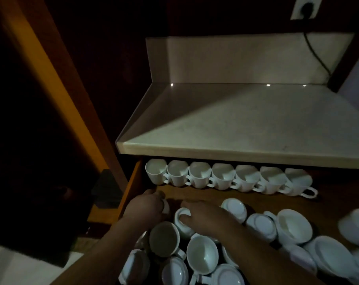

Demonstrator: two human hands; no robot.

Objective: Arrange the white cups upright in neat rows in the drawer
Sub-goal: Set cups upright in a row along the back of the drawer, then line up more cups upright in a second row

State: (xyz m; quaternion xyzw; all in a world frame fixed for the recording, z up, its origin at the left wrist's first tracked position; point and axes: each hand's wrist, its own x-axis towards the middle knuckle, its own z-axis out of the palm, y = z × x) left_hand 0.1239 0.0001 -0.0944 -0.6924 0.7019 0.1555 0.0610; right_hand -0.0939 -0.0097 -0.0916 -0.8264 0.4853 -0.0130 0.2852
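Observation:
An open wooden drawer (199, 194) holds many white cups. Several stand upright in a neat row (223, 177) along its back, under the counter edge, handles pointing right. In front lie several cups in a loose heap (203, 256), some on their sides, some upside down. My left hand (145, 208) is closed around a white cup (165, 208) near the drawer's left wall; most of that cup is hidden. My right hand (203, 217) rests on a tipped cup (182, 221), fingers at its handle.
A pale countertop (246, 124) overhangs the drawer's back. A wall socket with a black cable (307, 7) sits at the top right. A dark wooden cabinet frame (51, 79) stands to the left. Bare drawer floor shows between the row and the heap.

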